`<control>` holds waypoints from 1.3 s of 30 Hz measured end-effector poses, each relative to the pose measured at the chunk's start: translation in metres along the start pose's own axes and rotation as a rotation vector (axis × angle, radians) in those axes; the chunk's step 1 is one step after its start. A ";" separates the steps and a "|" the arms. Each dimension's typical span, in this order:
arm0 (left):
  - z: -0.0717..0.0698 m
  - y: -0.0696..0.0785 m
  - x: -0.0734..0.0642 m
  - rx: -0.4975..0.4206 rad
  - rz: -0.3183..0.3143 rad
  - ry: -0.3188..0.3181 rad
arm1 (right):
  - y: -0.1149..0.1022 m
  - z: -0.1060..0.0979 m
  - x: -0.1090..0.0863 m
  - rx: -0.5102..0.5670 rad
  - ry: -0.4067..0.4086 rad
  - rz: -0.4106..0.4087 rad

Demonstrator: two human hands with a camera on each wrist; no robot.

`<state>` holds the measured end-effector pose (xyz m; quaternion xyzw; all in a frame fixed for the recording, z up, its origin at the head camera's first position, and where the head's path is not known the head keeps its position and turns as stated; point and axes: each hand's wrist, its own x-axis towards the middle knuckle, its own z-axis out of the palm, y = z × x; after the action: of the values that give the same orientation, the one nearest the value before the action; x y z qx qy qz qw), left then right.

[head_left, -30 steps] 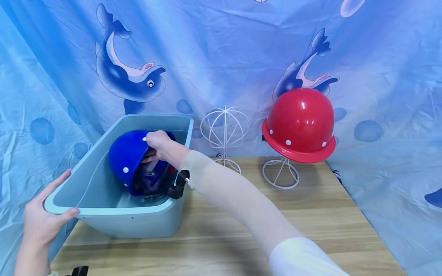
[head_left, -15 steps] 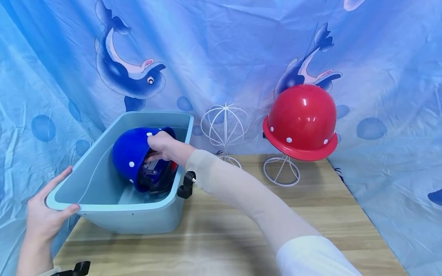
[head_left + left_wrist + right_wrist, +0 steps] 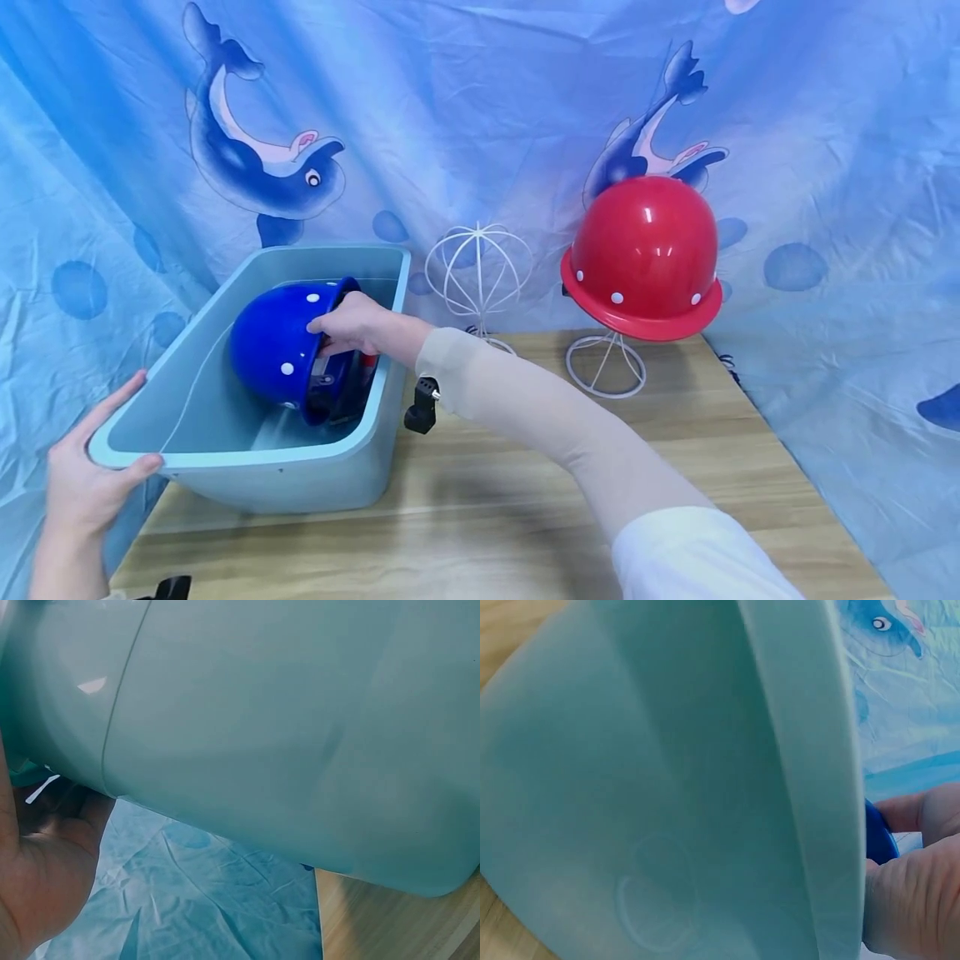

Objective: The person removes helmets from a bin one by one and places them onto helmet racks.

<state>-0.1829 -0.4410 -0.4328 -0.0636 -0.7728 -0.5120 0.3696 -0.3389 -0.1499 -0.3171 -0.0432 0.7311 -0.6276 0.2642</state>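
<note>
In the head view, a light-blue plastic bin (image 3: 300, 487) stands on the table's left side. My left hand (image 3: 81, 483) holds its near left corner, thumb on the front rim and fingers along the left side. A blue hard hat (image 3: 270, 346) with white studs lies tipped on its side inside the bin, its hollow facing right. My right hand (image 3: 351, 323) reaches over the bin's right rim and pinches the hat's edge, fingers inside the shell. In the right wrist view, the bin wall hides most of the blue hat (image 3: 879, 837). A small red patch (image 3: 369, 361) shows within the bin.
A white wire stand (image 3: 480, 283) rises bare, right of the bin. Farther right, a red hard hat (image 3: 645, 254) sits tilted on a second wire stand (image 3: 606, 375). Behind the wooden table (image 3: 525, 517) hangs a blue dolphin-print curtain (image 3: 465, 108).
The blue hat has turned in the bin, and its edge now stands more upright. My right hand has shifted slightly with it. The left hand keeps its hold on the bin.
</note>
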 end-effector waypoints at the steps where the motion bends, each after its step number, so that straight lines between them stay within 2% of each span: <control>1: 0.000 0.000 0.000 0.005 -0.006 0.001 | 0.000 -0.001 -0.001 0.004 -0.002 -0.002; 7: 0.000 0.003 0.000 0.023 -0.041 -0.003 | 0.000 -0.008 0.001 -0.010 0.024 -0.013; 13: -0.001 0.010 -0.005 0.057 -0.082 -0.002 | 0.002 -0.011 0.007 0.037 -0.054 0.012; 20: -0.001 0.015 -0.004 0.138 -0.116 -0.042 | 0.005 -0.014 0.005 0.160 0.011 -0.026; 26: -0.003 0.014 -0.001 0.142 -0.104 -0.032 | 0.007 -0.021 -0.003 0.285 -0.015 -0.070; 33: -0.002 0.011 -0.002 0.107 -0.090 -0.030 | 0.014 -0.031 -0.016 0.321 -0.035 -0.123; 39: -0.005 0.010 -0.004 0.142 -0.104 -0.028 | 0.017 -0.040 -0.031 0.404 -0.078 -0.178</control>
<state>-0.1727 -0.4398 -0.4271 -0.0039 -0.8145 -0.4734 0.3353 -0.3256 -0.0984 -0.3196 -0.0779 0.5730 -0.7801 0.2391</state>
